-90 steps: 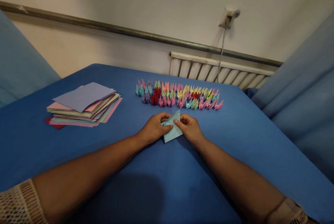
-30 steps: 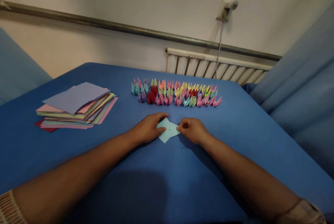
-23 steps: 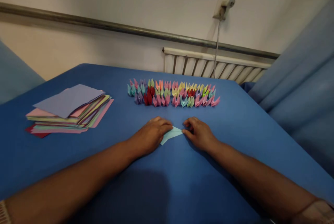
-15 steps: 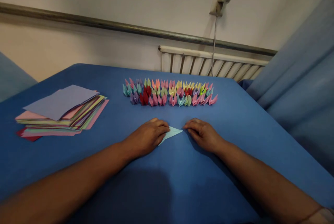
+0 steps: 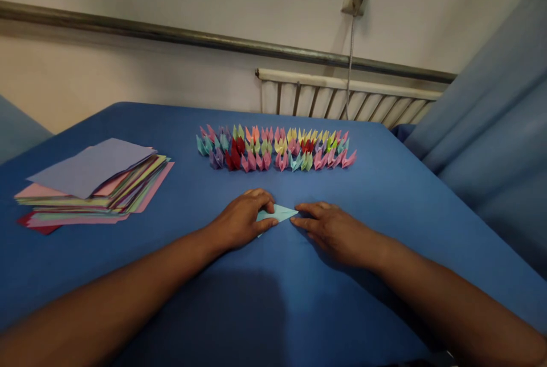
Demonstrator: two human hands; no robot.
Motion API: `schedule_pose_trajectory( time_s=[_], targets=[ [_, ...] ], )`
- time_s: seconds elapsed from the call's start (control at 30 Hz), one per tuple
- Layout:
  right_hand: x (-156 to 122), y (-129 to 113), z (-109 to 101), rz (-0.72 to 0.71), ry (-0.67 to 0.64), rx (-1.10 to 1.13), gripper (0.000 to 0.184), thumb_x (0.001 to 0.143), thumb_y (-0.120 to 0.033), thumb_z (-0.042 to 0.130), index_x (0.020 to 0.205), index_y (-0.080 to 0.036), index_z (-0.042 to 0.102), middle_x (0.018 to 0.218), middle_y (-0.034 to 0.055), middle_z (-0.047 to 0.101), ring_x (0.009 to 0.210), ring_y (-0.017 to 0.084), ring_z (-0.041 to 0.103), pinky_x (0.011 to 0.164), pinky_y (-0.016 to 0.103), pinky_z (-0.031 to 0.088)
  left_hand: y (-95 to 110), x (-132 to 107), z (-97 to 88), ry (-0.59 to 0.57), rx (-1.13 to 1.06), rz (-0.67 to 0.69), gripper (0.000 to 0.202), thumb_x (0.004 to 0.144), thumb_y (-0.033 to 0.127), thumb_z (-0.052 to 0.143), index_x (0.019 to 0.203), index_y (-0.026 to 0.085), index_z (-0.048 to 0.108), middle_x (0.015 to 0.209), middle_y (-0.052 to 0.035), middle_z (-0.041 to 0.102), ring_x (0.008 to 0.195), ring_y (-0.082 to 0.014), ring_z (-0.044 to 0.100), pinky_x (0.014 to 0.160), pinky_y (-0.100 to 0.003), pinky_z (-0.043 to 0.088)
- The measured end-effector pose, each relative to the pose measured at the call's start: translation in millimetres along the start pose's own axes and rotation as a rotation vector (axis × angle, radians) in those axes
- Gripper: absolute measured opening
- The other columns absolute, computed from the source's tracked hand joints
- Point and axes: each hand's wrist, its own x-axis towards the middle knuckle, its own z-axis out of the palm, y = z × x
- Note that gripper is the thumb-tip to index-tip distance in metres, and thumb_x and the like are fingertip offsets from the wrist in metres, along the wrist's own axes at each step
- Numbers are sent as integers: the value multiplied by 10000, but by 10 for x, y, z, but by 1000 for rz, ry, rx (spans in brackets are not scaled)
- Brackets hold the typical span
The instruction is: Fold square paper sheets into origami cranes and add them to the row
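Observation:
A small light blue folded paper lies flat on the blue table, narrowing to a point on its right. My left hand rests on its left part with bent fingers pressing it down, which hides that end. My right hand lies flat on the table with fingers stretched out. Its fingertips touch the paper's right tip.
A long double row of small folded paper pieces in many colours stands behind my hands. A stack of coloured paper sheets lies at the left. Behind the table are a wall rail, a radiator and blue curtains at the right.
The light blue paper has been folded down from an open diamond into a narrow flat point. My right hand let go of its pinch and now lies flat.

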Motion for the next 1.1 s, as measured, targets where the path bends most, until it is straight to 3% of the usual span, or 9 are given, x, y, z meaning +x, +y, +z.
schedule_pose_trajectory(
  time_s=[0.23,0.57,0.8,1.1],
  targets=[
    [-22,-96,14,62,-28,-80,495,961,-206,384,1451,-273,393,1495,117,403,1270,313,447,978,490,420,8,-14,8,20,-1,5,206,815,318,626,990,212,604,1149,-58,589,1087,-234,547,971,-378,401],
    [-23,-72,101,64,-9,-104,549,931,-198,440,1464,-307,366,1531,116,348,1309,336,415,994,512,396,24,-10,-1,27,-31,-36,178,776,341,661,807,198,559,1165,-63,597,1092,-237,558,963,-384,417],
    [-13,-92,107,86,-6,-93,533,936,-201,444,1455,-306,385,1527,121,351,1313,326,409,1008,500,375,50,16,8,65,-73,-49,193,840,342,559,721,195,596,1090,-60,623,1048,-224,578,959,-378,423],
    [-7,-79,116,87,-1,-111,536,940,-210,431,1462,-314,366,1519,118,365,1296,337,420,971,506,397,50,27,42,97,-59,-54,150,815,302,571,707,202,598,1048,-41,631,1022,-219,576,939,-369,429]
  ],
)
